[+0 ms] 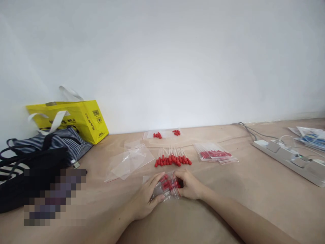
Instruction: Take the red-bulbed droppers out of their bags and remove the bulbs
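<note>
Head view: nearest, the left hand (144,198), half open with thumb and fingers apart, holds the left side of a clear zip bag (166,188) with red-ended sticks inside. The right hand (190,185), more tightly curled, grips the bag's right end near its red seal line. The hands partly hide the bag, low over the brown tabletop (228,193). At left, a black bag (33,169) lies beside a pixelated patch (57,196) whose contents cannot be told. Just beyond the hands, a row of red-ended sticks (173,159) points away, between overlapping flat clear bags (135,161) on the left and a stack of filled zip bags (213,151) on the right. Further right, a white power strip (286,160) carries plugs and cables, with blue-and-white packets (312,139) past it. Behind the black bag are a striped bag (57,142) and a yellow shopping bag (68,118). Farthest, 2 red clusters show at another clear bag (167,134) by the white wall (177,64).
</note>
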`<state>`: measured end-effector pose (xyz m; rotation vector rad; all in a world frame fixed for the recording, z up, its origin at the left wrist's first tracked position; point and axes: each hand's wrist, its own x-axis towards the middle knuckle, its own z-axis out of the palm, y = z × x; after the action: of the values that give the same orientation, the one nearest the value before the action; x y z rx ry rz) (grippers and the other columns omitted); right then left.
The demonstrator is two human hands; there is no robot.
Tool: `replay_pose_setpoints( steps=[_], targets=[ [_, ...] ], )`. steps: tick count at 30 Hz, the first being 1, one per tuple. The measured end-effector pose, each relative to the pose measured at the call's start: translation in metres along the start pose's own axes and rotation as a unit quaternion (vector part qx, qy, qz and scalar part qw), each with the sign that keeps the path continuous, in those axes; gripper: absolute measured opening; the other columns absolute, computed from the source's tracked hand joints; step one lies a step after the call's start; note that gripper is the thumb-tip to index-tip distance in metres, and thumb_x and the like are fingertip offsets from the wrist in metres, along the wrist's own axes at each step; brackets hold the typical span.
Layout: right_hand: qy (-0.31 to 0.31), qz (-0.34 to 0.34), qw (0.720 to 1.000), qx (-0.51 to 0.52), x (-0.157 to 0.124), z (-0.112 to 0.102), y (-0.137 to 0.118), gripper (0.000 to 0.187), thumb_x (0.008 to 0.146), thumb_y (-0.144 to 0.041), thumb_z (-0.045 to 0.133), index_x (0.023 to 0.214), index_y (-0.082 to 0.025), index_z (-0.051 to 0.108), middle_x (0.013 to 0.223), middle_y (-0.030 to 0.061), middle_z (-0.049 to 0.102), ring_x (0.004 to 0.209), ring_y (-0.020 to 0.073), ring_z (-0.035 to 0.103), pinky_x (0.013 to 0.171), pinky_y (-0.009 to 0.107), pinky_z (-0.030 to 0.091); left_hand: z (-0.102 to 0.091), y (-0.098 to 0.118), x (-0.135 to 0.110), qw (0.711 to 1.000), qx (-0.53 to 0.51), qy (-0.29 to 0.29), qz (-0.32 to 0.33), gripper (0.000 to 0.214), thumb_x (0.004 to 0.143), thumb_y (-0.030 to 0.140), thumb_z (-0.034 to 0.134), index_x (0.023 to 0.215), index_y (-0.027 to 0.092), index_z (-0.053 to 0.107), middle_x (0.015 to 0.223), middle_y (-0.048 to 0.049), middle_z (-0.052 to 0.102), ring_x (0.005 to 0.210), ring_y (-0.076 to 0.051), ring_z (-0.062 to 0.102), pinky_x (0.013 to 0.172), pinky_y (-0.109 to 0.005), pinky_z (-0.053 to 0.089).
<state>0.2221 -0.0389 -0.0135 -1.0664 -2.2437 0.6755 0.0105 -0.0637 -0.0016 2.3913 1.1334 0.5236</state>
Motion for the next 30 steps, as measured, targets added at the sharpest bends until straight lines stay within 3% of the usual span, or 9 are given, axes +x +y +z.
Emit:
replay_pose_setpoints(
  steps=[3,8,17,24,30],
  targets=[
    [-0.001,0.008,1.0,0.022,-0.0018,-0.0018,-0.0009,0.02,0.058,-0.022,0.068,0.072,-0.017,0.054,0.068,-0.0033,0.056,0.064,0.0117,0.049,0.063,0.023,0.035,-0.0005,0.0006,0.0008,1.0,0.001,-0.005,-0.002,0.056,0.081,0.03,0.045,0.131,0.024,0.022,0.132,-0.0067,0.037,0.119,-0.021,0.036,0.099,-0.04,0.032],
    [-0.019,-0.028,0.999,0.021,-0.0029,0.0004,-0.0006,0.025,0.061,-0.023,0.066,0.084,-0.019,0.056,0.082,-0.0013,0.059,0.076,0.0142,0.052,0.075,0.027,0.034,0.0005,-0.0015,0.0017,1.0,0.0,-0.007,0.006,0.055,0.081,0.03,0.044,0.131,0.023,0.021,0.132,-0.0068,0.036,0.12,-0.02,0.035,0.1,-0.039,0.03],
    [-0.02,-0.064,0.998,0.0,-0.0024,0.0021,0.0024,0.019,0.058,-0.02,0.065,0.069,-0.018,0.049,0.072,-0.0031,0.05,0.067,0.0113,0.046,0.064,0.022,0.034,-0.0004,-0.0019,0.0003,1.0,-0.002,-0.012,-0.006,0.055,0.081,0.031,0.045,0.131,0.025,0.022,0.132,-0.0065,0.036,0.119,-0.021,0.036,0.099,-0.041,0.031],
    [-0.059,-0.025,0.997,-0.031,-0.0027,0.0045,-0.0044,0.024,0.062,-0.031,0.064,0.076,-0.018,0.05,0.074,-0.0031,0.053,0.069,0.012,0.047,0.073,0.027,0.033,0.001,-0.0053,-0.0002,1.0,0.009,-0.005,-0.003,0.054,0.082,0.032,0.043,0.131,0.023,0.023,0.131,-0.0077,0.038,0.119,-0.022,0.036,0.098,-0.041,0.032],
    [-0.049,-0.046,0.998,-0.002,-0.0042,0.0,-0.0004,0.01,0.064,-0.016,0.056,0.071,-0.018,0.05,0.064,-0.0049,0.05,0.06,0.0089,0.045,0.062,0.021,0.034,-0.0008,-0.0038,0.0,1.0,0.01,-0.01,-0.002,0.054,0.081,0.031,0.044,0.131,0.024,0.024,0.131,-0.0065,0.039,0.118,-0.022,0.037,0.098,-0.04,0.032]
  ],
)
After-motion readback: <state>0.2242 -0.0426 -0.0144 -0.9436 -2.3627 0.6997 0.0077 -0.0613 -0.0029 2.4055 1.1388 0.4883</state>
